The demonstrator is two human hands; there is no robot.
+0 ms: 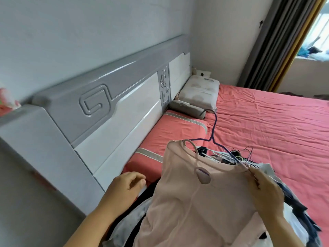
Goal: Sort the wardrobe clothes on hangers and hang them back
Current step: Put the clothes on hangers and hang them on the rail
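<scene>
Pink top held by right hand; left hand empty.

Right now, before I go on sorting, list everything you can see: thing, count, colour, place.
pink top: one, pale pink, held up over the clothes pile, nearest the camera
blue hanger: one, dark blue, lying on the bed beyond the top
hanger tangle: several, white and dark, count unclear, behind the top
clothes pile: dark, grey and white garments, under and right of the top
bedsheet: one, coral red, covering the bed
coral pillow: one, against the headboard
white pillow: one, far corner
headboard: one, grey and white, left
curtain: one, dark grey, upper right
left hand: loosely curled, holding nothing
right hand: pinches the top's shoulder
</scene>
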